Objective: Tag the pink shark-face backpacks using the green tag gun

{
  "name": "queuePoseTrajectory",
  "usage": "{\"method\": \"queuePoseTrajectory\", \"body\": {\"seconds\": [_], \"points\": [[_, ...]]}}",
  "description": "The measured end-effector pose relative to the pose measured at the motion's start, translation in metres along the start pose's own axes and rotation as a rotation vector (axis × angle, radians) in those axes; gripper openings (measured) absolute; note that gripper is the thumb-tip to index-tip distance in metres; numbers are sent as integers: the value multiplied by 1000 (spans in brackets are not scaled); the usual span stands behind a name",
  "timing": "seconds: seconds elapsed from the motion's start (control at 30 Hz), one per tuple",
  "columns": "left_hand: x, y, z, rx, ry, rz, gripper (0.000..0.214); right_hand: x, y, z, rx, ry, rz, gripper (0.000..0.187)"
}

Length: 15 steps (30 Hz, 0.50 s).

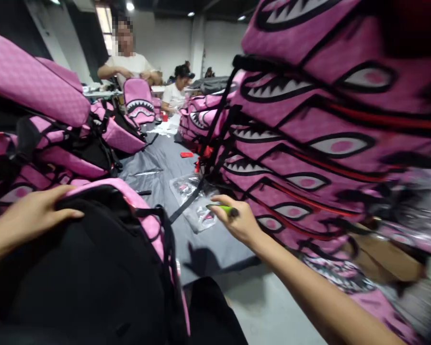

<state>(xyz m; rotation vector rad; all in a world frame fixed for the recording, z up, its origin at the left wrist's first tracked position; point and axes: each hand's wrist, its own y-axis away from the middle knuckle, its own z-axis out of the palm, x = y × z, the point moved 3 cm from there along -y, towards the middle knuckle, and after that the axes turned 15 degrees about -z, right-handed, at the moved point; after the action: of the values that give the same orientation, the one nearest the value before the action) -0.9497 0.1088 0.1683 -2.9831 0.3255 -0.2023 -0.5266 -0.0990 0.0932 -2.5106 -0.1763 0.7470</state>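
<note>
My left hand [34, 213] lies flat with fingers stretched on the black back of a pink backpack [104, 268] that sits in front of me. My right hand [237, 221] is closed around a small green tool [222, 209], held above the grey table near a clear plastic bag [196, 199]. A black strap [187, 203] runs from the backpack toward the pile on the right. What the tool's tip touches is not clear.
A tall stack of pink shark-face backpacks [309, 143] fills the right side. More pink backpacks [39, 120] are piled on the left. The grey table [154, 165] runs between them. Two people work at the far end, one holding a backpack [138, 100].
</note>
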Motion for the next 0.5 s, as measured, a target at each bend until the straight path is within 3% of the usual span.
{"method": "queuePoseTrajectory", "body": {"seconds": [0.07, 0.13, 0.2, 0.3, 0.4, 0.5], "points": [[20, -8, 27, -82, -56, 86, 66, 17, 5, 9, 78, -46, -45, 22], [38, -8, 58, 26, -95, 149, 58, 38, 6, 26, 64, 30, -53, 26], [58, -3, 91, 125, -98, 256, 48, 66, 3, 52, -34, 127, -20, 28], [90, 0, 136, 18, -101, 445, 32, 116, -4, 94, -199, 208, 34, 32], [105, -17, 157, -13, -194, 439, 37, 149, -12, 119, -325, 263, 45, 54], [101, -43, 157, -29, -273, 393, 45, 146, -17, 117, -370, 273, 19, 64]]}}
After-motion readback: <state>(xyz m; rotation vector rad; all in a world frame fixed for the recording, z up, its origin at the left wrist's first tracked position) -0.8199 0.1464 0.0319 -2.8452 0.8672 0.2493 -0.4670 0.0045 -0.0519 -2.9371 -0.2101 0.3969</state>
